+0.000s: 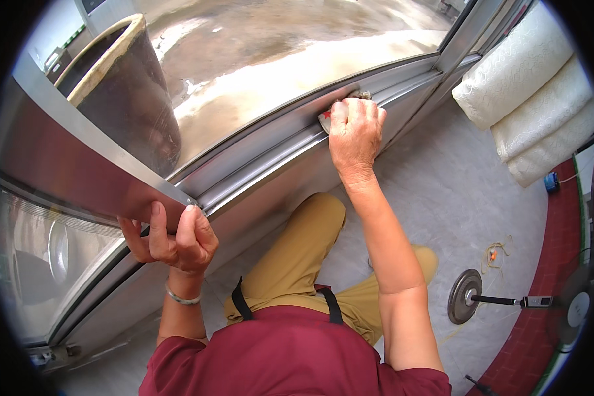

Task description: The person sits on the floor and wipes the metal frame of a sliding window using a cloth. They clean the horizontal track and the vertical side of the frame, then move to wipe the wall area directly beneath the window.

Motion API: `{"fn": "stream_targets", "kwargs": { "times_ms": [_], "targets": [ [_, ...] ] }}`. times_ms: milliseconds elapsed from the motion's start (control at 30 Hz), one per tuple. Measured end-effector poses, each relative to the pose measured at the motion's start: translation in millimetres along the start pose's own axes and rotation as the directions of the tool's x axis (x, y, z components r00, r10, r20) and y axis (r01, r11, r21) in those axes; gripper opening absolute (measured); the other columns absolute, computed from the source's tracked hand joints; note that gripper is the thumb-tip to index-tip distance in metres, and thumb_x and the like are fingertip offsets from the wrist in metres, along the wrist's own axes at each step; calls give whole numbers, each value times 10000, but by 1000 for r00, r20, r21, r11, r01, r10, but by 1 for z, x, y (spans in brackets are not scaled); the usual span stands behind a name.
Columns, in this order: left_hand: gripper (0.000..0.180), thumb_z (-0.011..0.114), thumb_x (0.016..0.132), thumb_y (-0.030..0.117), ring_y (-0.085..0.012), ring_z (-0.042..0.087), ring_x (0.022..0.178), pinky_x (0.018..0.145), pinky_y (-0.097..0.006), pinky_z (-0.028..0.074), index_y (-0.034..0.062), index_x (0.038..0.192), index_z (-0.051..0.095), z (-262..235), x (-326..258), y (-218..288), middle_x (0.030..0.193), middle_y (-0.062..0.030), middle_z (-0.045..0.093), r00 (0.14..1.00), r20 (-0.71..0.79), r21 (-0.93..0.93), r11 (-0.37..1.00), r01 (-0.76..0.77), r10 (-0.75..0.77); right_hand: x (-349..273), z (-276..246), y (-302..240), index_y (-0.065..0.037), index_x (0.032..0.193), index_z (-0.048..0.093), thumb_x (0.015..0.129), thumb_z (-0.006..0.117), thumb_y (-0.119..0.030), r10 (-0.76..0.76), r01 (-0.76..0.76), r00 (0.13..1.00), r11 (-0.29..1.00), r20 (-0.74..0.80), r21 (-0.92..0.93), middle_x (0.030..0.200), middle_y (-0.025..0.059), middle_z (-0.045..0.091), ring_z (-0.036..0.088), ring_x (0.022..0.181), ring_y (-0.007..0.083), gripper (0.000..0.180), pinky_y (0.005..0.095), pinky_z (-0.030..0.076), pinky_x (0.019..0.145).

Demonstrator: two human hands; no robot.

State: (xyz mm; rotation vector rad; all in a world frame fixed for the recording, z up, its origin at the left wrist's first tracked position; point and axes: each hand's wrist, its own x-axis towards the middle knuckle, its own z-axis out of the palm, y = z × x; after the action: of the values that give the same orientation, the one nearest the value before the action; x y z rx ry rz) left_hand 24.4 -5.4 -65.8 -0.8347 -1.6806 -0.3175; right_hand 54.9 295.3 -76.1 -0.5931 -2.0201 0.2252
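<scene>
My right hand (356,135) is closed round a crumpled rag (325,121), pressing it into the metal track (270,158) of a sliding window. Only a pale edge with a red patch and a greyish end stick out from the fist. At the left, the bent fingers of my left hand (178,241) grip the lower corner of the silver sliding frame (105,155). The thumb and fingertips press on the metal edge, above the near end of the bare track. A bracelet (182,298) circles my left wrist.
Beyond the frame stands a large dark pot (125,99) on sunlit ground. White patterned curtain fabric (515,66) hangs at the upper right. On the grey floor (488,191) a weight plate on a bar (465,297) lies near some yellow string (492,257). My bent legs (290,244) are close to the sill.
</scene>
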Motion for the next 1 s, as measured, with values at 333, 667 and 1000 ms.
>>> {"fn": "stream_targets", "kwargs": {
  "times_ms": [333, 667, 1000],
  "targets": [
    [139, 551, 922, 50, -470, 420, 1297, 1042, -474, 408, 114, 1044, 569, -10, -8, -12, 1278, -147, 487, 989, -73, -326, 940, 100, -131, -48, -48, -82, 7, 1237, 547, 904, 648, -253, -13, -75, 971, 930, 237, 359, 1141, 181, 551, 460, 1081, 362, 433, 473, 389, 973],
    [234, 583, 847, -44, -421, 441, 1303, 1054, -460, 415, 85, 1040, 557, -32, 0, -31, 1260, -145, 495, 994, -22, -342, 936, 89, -103, -45, -47, -67, -118, 1169, 615, 753, 773, -346, -454, 389, 859, 879, 236, 275, 1165, 85, 491, 444, 1094, 288, 500, 431, 347, 966],
    [180, 612, 846, -16, -399, 471, 1270, 985, -399, 457, 97, 986, 598, -24, -15, -41, 1229, -126, 558, 998, -35, -174, 983, -60, 54, -68, -20, -113, -63, 1059, 591, 809, 684, -345, -660, 553, 751, 645, 19, 528, 1074, 107, 538, 518, 1059, 283, 388, 442, 369, 944]
  ]
}}
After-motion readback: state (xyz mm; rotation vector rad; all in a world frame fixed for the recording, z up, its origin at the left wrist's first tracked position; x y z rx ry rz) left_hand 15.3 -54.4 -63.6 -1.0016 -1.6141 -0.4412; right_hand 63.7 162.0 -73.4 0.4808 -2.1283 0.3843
